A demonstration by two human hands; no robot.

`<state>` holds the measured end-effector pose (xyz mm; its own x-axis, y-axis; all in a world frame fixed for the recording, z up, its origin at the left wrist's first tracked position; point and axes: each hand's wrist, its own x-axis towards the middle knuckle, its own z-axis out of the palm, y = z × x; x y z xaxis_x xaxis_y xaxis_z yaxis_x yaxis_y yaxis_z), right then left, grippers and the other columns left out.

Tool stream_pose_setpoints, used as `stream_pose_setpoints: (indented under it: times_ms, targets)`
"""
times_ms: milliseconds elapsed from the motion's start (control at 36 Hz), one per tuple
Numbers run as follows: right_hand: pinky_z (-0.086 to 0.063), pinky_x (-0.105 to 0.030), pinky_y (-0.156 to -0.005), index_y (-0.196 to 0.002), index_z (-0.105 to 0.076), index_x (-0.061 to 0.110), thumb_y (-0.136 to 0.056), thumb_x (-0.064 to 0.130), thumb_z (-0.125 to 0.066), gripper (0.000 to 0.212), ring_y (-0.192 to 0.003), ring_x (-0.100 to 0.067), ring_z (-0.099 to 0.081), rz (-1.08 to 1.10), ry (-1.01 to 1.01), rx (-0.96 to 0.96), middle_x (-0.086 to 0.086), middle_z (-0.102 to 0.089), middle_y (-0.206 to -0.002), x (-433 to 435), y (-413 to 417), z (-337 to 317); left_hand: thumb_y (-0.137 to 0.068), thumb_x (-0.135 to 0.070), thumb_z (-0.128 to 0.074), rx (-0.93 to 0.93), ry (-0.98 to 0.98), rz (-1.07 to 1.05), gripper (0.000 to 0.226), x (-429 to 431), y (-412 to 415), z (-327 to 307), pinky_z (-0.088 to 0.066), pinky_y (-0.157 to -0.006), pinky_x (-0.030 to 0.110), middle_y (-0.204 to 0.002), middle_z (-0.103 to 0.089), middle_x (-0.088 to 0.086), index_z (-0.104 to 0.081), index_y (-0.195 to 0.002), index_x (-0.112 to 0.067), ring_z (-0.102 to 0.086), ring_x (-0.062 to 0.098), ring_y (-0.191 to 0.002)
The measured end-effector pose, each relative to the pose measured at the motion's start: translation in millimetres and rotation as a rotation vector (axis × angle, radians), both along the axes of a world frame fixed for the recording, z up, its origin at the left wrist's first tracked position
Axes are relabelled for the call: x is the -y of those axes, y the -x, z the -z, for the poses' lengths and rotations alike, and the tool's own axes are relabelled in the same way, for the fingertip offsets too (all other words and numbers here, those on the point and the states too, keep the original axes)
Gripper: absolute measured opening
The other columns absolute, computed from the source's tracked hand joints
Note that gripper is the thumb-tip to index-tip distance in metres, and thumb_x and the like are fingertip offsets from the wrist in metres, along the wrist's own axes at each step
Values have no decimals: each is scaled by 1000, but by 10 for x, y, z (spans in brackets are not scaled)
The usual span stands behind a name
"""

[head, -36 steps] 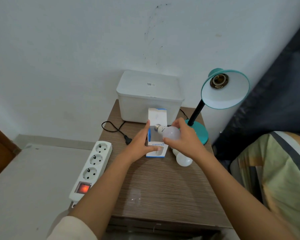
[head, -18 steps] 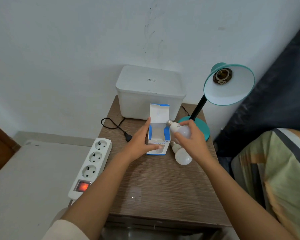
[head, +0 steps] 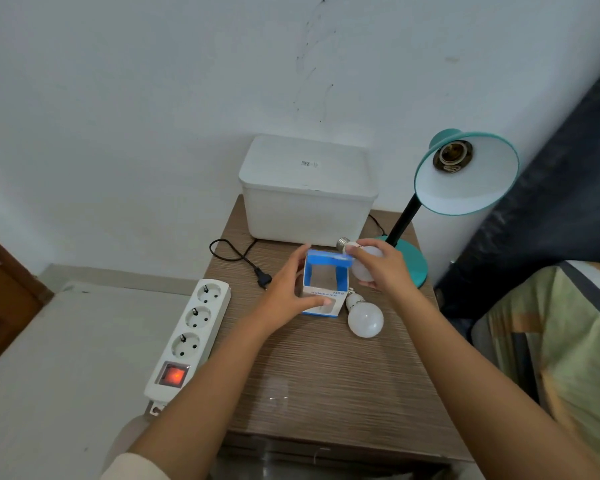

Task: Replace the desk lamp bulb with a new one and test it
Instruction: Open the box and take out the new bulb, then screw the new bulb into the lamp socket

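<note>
My right hand grips a white bulb, its metal screw base pointing up and left, right beside the small blue and white box. My left hand holds that box from its left side on the wooden table; its lid flap is folded over. A second white bulb lies on the table just right of the box. The teal desk lamp stands at the back right, its shade tilted toward me with the socket bare.
A white lidded bin sits against the wall. The lamp's black plug lies unplugged left of the box. A white power strip with a glowing red switch rests on the left. A bed with patterned cover is at right.
My right hand drew the bulb out of the box and off to its right. The box's lid flap went from upright to folded down. The view shifted slightly.
</note>
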<state>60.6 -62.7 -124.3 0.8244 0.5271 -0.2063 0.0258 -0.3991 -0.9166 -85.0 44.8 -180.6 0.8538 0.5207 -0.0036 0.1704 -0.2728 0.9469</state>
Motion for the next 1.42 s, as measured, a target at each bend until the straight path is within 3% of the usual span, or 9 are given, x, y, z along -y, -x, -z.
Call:
stream_pose_setpoints:
  times_ms: [111, 250, 361, 417, 528, 889, 1111, 1250, 1417]
  targets:
    - [-49, -28, -72, -116, -60, 17, -75, 29, -74, 44, -97, -19, -54, -18, -1, 198, -2, -57, -109, 99, 75, 83, -71, -29, -80, 20, -105, -52, 91, 38, -4, 36, -37, -110, 33, -151, -28, -7, -24, -141, -40, -34, 7, -134]
    - [-33, -23, -83, -123, -56, 20, -74, 31, -73, 53, -98, -11, -44, -27, 47, 366, -7, -53, -116, 131, 212, 166, -81, -25, -71, 22, -260, -52, 75, 111, 0, 79, -25, -92, -4, -158, -9, -4, -28, -141, -40, -18, 0, -136]
    - [-30, -20, -85, -130, -50, 21, -77, 30, -72, 58, -102, -12, -42, -20, 42, 377, -10, -44, -124, 158, 297, 163, -87, -32, -61, -39, -319, -16, 69, 139, 9, 82, -29, -105, 14, -159, 1, -4, -22, -144, -36, -13, 6, -141]
    - [-30, -19, -85, -132, -48, 20, -77, 29, -72, 61, -109, -16, -43, -24, 51, 371, -10, -41, -126, 173, 329, 158, -88, -35, -59, -68, -335, -15, 69, 144, -1, 64, -30, -108, 25, -159, 1, -3, -20, -145, -36, -15, 13, -144]
    - [-31, -20, -84, -132, -46, 19, -77, 27, -73, 62, -117, -21, -45, -14, 47, 344, -10, -40, -127, 165, 348, 177, -89, -35, -57, -94, -347, -15, 69, 150, -24, 35, -26, -105, 21, -159, 2, -3, -18, -146, -34, -14, 13, -145]
    - [-40, -25, -79, -131, -47, 17, -80, 31, -69, 58, -107, -19, -48, -9, 61, 251, -12, -41, -126, 161, 349, 197, -93, -32, -53, -191, -350, 44, 68, 157, -2, -79, -41, -105, 32, -159, -1, -1, -13, -148, -33, -22, 15, -142]
    - [-37, -26, -82, -126, -50, 22, -79, 29, -68, 51, -98, -16, -45, 19, 0, 238, -11, -46, -122, 340, 404, -47, -92, -23, -57, -207, -343, 30, 73, 204, 31, -192, -17, -103, 15, -158, -1, 3, -12, -149, -23, -9, 16, -145]
    - [-47, -44, -96, -120, -55, 26, -65, 29, -68, 57, -106, -23, -52, 83, -154, 176, -9, -52, -121, 536, 368, -381, -84, -14, -65, -74, -392, -85, 80, 231, -6, -436, -11, -106, 13, -157, -10, 7, -16, -148, -17, -11, 16, -145]
    - [-52, -38, -86, -123, -52, 23, -75, 25, -66, 50, -95, -17, -57, 105, -309, 246, -7, -54, -118, 709, 133, -874, -84, -17, -66, 86, -433, 83, 83, 419, -417, -1055, -27, -116, 38, -153, -22, -4, -15, -147, -32, -25, 11, -140]
